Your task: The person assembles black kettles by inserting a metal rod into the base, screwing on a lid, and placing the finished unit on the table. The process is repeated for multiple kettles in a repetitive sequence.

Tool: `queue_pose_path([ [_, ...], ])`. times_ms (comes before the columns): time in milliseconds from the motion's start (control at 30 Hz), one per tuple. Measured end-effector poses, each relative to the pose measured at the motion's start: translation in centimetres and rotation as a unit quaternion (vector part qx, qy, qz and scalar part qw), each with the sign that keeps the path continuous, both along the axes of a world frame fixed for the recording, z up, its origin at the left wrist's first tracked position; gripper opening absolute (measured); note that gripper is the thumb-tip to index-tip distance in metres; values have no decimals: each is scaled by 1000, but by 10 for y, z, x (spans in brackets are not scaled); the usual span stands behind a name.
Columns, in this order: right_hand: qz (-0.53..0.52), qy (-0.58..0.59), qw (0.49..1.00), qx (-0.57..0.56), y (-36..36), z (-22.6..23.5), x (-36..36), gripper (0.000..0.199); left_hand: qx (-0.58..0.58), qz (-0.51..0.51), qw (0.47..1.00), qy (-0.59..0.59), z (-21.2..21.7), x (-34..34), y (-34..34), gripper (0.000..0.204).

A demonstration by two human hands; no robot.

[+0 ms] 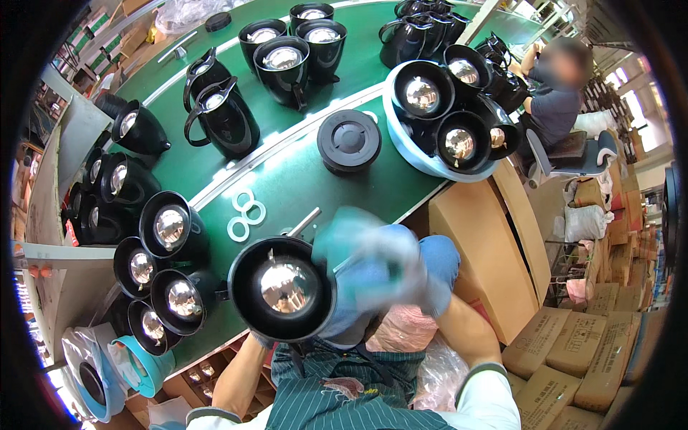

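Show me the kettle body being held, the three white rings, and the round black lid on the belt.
kettle body (283,288), head view, shiny inner base.
white rings (254,212), head view, one ring's band.
round black lid (349,139), head view, top centre.

Black kettle body (282,288), round, open top up, shiny steel floor inside, at green table's near edge.

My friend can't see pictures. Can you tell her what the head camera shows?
A person holds a black kettle body with a shiny metal bottom over their lap; the right hand is a blur. More black kettles sit on a green table.
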State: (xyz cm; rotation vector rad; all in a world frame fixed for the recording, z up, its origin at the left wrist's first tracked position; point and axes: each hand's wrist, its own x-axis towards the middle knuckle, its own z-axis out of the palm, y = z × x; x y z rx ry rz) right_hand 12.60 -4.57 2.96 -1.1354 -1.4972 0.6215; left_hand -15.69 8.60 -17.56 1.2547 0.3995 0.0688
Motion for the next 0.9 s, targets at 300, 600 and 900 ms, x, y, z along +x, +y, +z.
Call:
queue_pose_path([
  [300,-390,-509,730,-238,119,-78,90,114,2,27,1000,15,2,13,6,39],
  [600,-122,-52,986,-99,-28,-3,-21,117,21,-16,999,-31,31,32,11,31],
  [900,-184,-42,981,37,-110,-7,-63,118,46,-45,996,-58,88,42,7,25],
])
